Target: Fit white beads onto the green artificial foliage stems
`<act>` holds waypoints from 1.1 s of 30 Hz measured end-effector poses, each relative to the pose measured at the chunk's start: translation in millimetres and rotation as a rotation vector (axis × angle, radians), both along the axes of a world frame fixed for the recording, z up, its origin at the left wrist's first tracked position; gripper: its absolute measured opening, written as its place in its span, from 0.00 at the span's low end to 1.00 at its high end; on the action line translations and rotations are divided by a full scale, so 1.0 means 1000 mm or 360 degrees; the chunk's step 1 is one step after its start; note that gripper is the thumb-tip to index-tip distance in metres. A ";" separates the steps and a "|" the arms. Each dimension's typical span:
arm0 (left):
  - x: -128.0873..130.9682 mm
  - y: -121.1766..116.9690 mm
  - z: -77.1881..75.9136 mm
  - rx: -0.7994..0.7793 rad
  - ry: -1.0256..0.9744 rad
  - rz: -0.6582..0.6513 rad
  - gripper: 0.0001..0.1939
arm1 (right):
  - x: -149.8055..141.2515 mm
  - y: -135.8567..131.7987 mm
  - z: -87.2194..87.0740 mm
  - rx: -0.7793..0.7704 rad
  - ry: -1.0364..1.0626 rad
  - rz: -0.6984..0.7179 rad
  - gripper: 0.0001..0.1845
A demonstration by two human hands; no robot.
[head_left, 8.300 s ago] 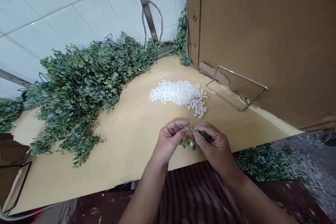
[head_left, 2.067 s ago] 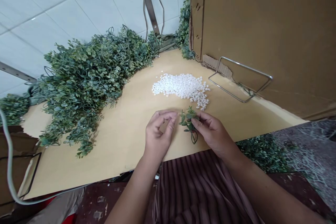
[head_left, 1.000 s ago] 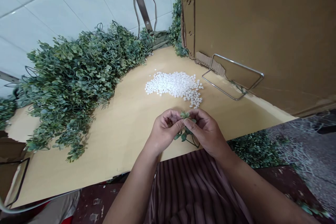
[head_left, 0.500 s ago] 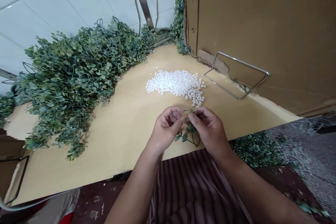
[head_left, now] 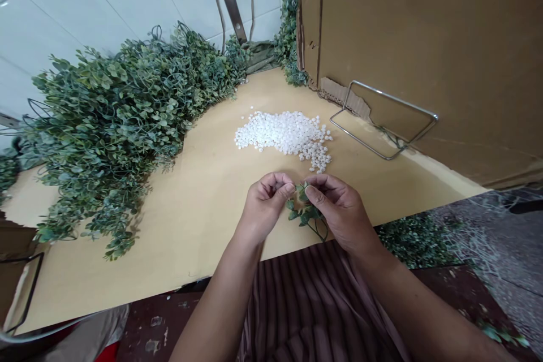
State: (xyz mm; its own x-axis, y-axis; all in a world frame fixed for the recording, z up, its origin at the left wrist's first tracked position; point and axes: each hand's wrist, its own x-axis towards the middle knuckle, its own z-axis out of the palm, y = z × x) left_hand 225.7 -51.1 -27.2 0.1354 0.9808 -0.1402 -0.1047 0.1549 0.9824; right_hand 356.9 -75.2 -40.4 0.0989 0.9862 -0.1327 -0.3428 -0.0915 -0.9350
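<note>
Close to the front edge of the yellow board, my right hand (head_left: 341, 209) pinches a small artificial green leaf sprig (head_left: 306, 215) between thumb and forefinger. Its curved stem hangs below toward my lap. My left hand (head_left: 265, 203) is closed in a pinch right beside the sprig's top leaves. Whatever lies between the left thumb and fingertips is too small or hidden to name. Just beyond both hands is a loose pile of small white plastic pieces (head_left: 284, 133).
A large heap of artificial greenery (head_left: 127, 107) covers the left side of the board (head_left: 203, 198). To the right stand a cardboard box (head_left: 424, 28) and a bent metal wire frame (head_left: 392, 96). More greenery (head_left: 416, 240) lies below the board's right edge.
The sprig has turned and shows more of its leaves between my fingers. My left hand has shifted slightly left, and its fingers have drawn closer into a pinch.
</note>
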 end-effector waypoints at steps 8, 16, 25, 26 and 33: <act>0.003 -0.005 0.003 0.0084 0.0129 -0.0043 0.15 | 0.005 -0.002 -0.002 0.0102 -0.0081 0.0113 0.19; -0.011 0.004 0.001 0.0152 0.0130 0.0180 0.14 | 0.016 0.000 0.002 0.0052 0.0673 0.0099 0.14; -0.016 0.020 0.004 0.0188 0.0630 -0.0128 0.05 | 0.017 -0.006 -0.003 -0.0024 0.0393 0.0072 0.16; -0.011 0.026 0.006 0.0230 0.0753 -0.0158 0.05 | 0.015 -0.007 -0.004 -0.0029 0.0340 0.0089 0.17; 0.027 0.062 0.010 0.0712 0.1779 -0.0338 0.08 | 0.015 -0.012 -0.010 -0.0015 -0.0068 0.0176 0.17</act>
